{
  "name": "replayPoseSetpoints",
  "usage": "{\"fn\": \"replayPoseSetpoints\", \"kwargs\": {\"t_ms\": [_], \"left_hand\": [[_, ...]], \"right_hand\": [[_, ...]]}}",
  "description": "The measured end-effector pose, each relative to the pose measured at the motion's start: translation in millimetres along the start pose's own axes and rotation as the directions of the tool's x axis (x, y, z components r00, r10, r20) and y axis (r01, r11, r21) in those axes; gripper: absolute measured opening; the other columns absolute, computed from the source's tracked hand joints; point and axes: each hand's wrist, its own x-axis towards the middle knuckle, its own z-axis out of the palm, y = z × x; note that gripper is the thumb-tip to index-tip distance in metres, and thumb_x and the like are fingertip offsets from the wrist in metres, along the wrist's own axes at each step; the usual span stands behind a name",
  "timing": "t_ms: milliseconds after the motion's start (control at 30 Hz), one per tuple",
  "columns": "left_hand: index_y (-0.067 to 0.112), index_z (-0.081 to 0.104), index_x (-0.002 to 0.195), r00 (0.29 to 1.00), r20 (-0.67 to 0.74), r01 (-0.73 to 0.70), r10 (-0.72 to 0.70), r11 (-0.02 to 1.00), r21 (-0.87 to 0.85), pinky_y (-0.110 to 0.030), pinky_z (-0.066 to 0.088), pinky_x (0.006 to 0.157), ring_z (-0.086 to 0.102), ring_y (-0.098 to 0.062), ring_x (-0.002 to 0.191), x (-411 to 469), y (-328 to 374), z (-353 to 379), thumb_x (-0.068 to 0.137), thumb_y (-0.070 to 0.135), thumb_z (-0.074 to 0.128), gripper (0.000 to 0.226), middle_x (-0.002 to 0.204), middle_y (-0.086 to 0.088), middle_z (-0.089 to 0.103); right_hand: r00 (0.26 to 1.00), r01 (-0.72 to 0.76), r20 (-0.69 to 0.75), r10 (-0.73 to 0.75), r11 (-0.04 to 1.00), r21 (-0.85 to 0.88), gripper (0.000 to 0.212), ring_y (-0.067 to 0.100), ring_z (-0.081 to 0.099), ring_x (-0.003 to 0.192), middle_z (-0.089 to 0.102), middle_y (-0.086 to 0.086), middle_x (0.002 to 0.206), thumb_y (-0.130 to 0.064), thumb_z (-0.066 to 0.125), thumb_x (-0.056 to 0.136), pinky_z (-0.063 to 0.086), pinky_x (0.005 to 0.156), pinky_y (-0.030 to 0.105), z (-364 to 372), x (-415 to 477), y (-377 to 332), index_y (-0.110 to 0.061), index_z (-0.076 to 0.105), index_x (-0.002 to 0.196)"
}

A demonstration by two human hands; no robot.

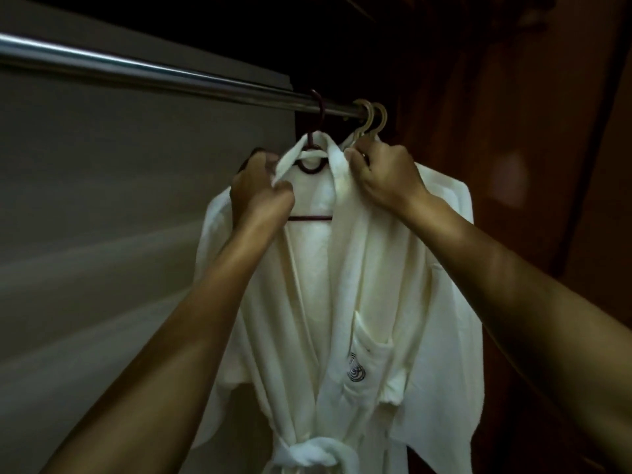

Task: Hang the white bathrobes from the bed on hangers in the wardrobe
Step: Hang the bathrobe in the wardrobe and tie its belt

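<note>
A white bathrobe (342, 302) hangs on a dark red hanger (316, 131) hooked over the metal wardrobe rail (154, 71). The robe's belt is tied at the waist, and a dark logo sits on the chest pocket. My left hand (260, 191) grips the left side of the collar. My right hand (383, 172) grips the right side of the collar near the hook. Behind it hangs a second white robe (455, 213) on the right, partly hidden. Two beige hangers (371, 119) are hooked on the rail at its right end.
A pale wardrobe back wall (119, 200) fills the left. A reddish-brown wooden side panel (513, 131) stands close on the right. The rail left of the dark red hanger is bare.
</note>
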Motion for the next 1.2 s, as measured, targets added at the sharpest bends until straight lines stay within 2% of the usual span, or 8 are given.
{"fn": "replayPoseSetpoints", "kwargs": {"t_ms": [167, 300, 433, 567, 767, 933, 1133, 1200], "left_hand": [[0.025, 0.070, 0.106, 0.998, -0.040, -0.052, 0.054, 0.997, 0.061, -0.021, 0.040, 0.086, 0.062, -0.017, 0.106, 18, -34, -40, 0.097, 0.036, 0.052, 0.023, 0.109, 0.002, 0.070], [0.030, 0.062, 0.134, 0.901, 0.373, 0.240, -0.220, 0.971, -0.006, -0.039, 0.041, 0.113, 0.057, -0.025, 0.131, 20, -91, -61, 0.097, 0.069, 0.046, 0.057, 0.137, 0.002, 0.064], [0.027, 0.070, 0.121, 0.890, 0.407, 0.271, -0.206, 0.957, -0.108, -0.037, 0.052, 0.090, 0.071, -0.020, 0.104, 7, -122, -79, 0.099, 0.059, 0.055, 0.042, 0.112, 0.004, 0.075], [0.030, 0.069, 0.125, 0.804, 0.546, 0.210, -0.235, 0.972, 0.108, -0.034, 0.054, 0.084, 0.071, -0.015, 0.102, 8, -134, -87, 0.098, 0.048, 0.064, 0.033, 0.112, 0.008, 0.074], [0.021, 0.067, 0.132, 0.945, 0.223, 0.188, -0.240, 0.955, 0.231, -0.038, 0.047, 0.103, 0.064, -0.031, 0.116, 37, -143, -85, 0.093, 0.055, 0.068, 0.052, 0.124, -0.007, 0.070], [0.015, 0.060, 0.132, 0.902, 0.341, 0.129, -0.265, 0.919, 0.373, -0.037, 0.046, 0.089, 0.061, -0.035, 0.114, 26, -143, -63, 0.083, 0.053, 0.078, 0.064, 0.128, -0.012, 0.064], [0.016, 0.056, 0.117, 0.977, -0.164, -0.087, 0.133, 0.961, 0.261, -0.043, 0.050, 0.095, 0.056, -0.035, 0.108, -22, -84, -35, 0.074, 0.031, 0.070, 0.047, 0.115, -0.008, 0.054], [0.018, 0.057, 0.109, 0.966, -0.150, -0.196, 0.212, 0.974, 0.111, -0.029, 0.050, 0.088, 0.057, -0.021, 0.098, -43, -50, -21, 0.080, 0.023, 0.072, 0.033, 0.106, 0.002, 0.054]], "right_hand": [[0.998, 0.035, 0.058, -0.039, 0.997, 0.073, 0.028, 0.026, 0.063, 0.094, 0.065, 0.005, 0.102, -0.037, 0.042, 0.109, 0.038, 0.075, 0.032, -1, -5, 18, -0.017, 0.060, 0.115], [0.990, -0.020, 0.138, 0.016, 1.000, 0.024, 0.031, 0.014, 0.061, 0.079, 0.062, -0.008, 0.086, -0.052, 0.042, 0.105, 0.044, 0.067, 0.031, -7, -25, 45, -0.028, 0.060, 0.099], [0.972, -0.126, 0.214, 0.095, 0.983, 0.135, 0.039, 0.010, 0.057, 0.072, 0.059, -0.008, 0.078, -0.059, 0.052, 0.100, 0.039, 0.062, 0.028, -18, -36, 69, -0.025, 0.061, 0.086], [0.903, -0.277, 0.384, 0.190, 0.943, 0.185, 0.037, 0.012, 0.063, 0.087, 0.066, -0.005, 0.098, -0.055, 0.061, 0.096, 0.047, 0.071, 0.028, -20, -63, 104, -0.020, 0.065, 0.109], [0.943, -0.242, 0.253, 0.216, 0.968, 0.074, 0.016, 0.027, 0.068, 0.091, 0.071, 0.004, 0.098, -0.028, 0.065, 0.100, 0.053, 0.081, 0.040, -42, -56, 129, -0.014, 0.073, 0.101], [0.909, -0.340, 0.285, 0.303, 0.936, 0.088, 0.027, 0.020, 0.057, 0.081, 0.059, -0.005, 0.083, -0.026, 0.051, 0.106, 0.040, 0.069, 0.030, -22, -77, 118, -0.024, 0.057, 0.080], [0.938, -0.346, 0.126, 0.324, 0.905, 0.246, 0.031, 0.010, 0.057, 0.107, 0.060, -0.006, 0.123, -0.025, 0.051, 0.104, 0.044, 0.088, 0.027, -20, -73, 81, -0.024, 0.056, 0.135], [0.958, -0.288, 0.083, 0.276, 0.910, 0.300, 0.031, 0.004, 0.057, 0.106, 0.061, -0.010, 0.121, -0.032, 0.050, 0.104, 0.043, 0.084, 0.021, -22, -65, 61, -0.027, 0.058, 0.133]]}}
